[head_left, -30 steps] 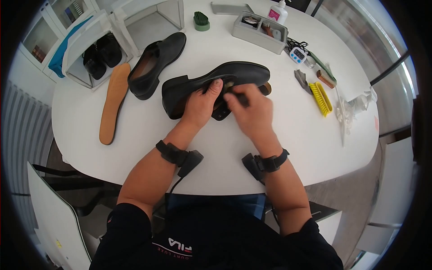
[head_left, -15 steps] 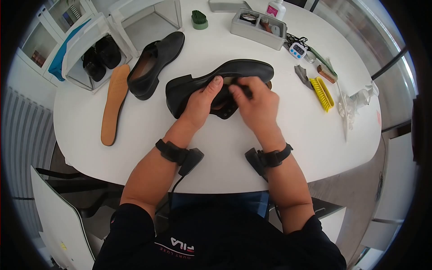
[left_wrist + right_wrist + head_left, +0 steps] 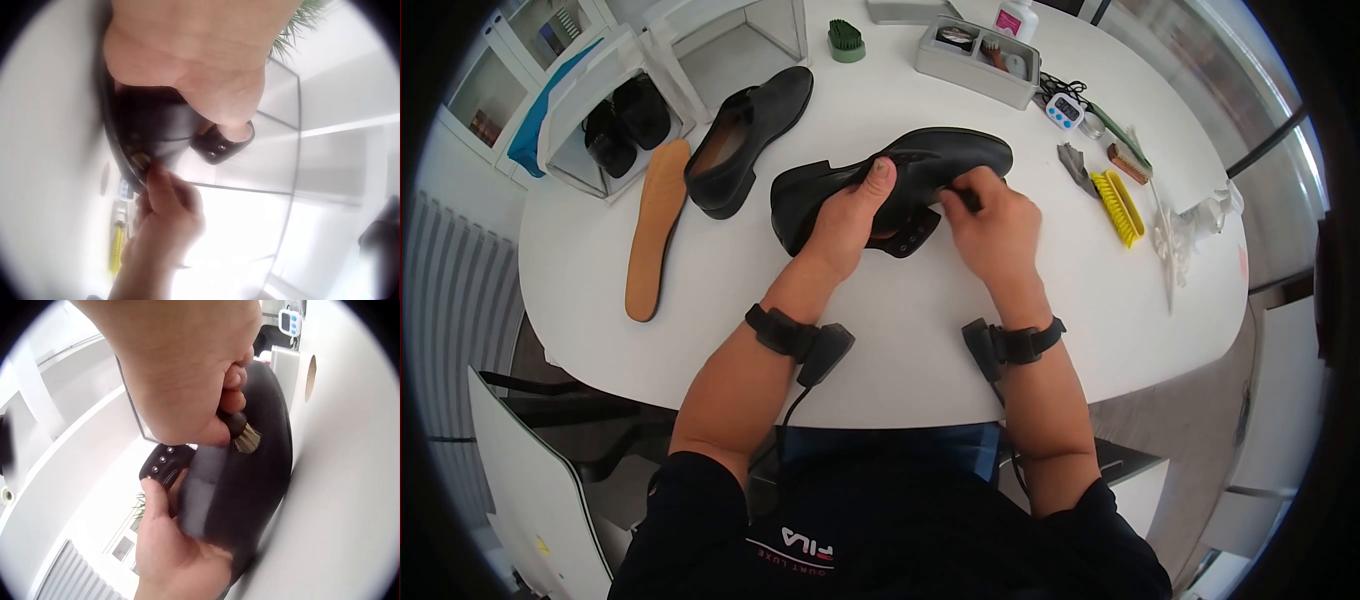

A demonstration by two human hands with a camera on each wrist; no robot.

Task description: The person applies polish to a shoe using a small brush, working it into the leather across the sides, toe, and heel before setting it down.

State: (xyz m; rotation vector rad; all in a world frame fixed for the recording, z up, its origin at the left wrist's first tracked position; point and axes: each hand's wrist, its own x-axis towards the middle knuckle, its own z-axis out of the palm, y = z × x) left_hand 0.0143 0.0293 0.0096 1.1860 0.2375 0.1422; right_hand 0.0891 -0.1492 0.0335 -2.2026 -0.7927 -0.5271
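Nearest, a black short-sleeved shirt (image 3: 850, 520) w/ white lettering, then two bare forearms, a black strapped camera on each wrist. Beyond them, over the white table (image 3: 880, 370), L hand (image 3: 841, 225) grips the black leather shoe w/ metal eyelets (image 3: 945, 152) at its heel end — thumb straight along the upper, other fingers mostly hidden, so can't tell if they're spread or pressed together. Shoe is tilted on its side, approx. centre of the table, heel toward the L hand, toe pointing right, eyelet flap hanging open on the near side. R hand (image 3: 998, 232) is at the front part, fingers curled in, thumb and fingertips pinching a small dark round-handled brush w/ pale bristles (image 3: 240, 427), bristles against the leather.

Left of the shoe: tan insole (image 3: 655, 235), lying flat, and just past its upper end a second black shoe (image 3: 740, 140), upright. Right side, near to far: yellow-bristled brush (image 3: 1118, 208), wooden brush (image 3: 1129, 162), grey cloth (image 3: 1077, 168), white-and-blue timer (image 3: 1064, 111). Farther back, grey metal tin (image 3: 978, 72) w/ compartments, green brush (image 3: 846, 41) to its left, white pink-labelled bottle (image 3: 1016, 18) behind.
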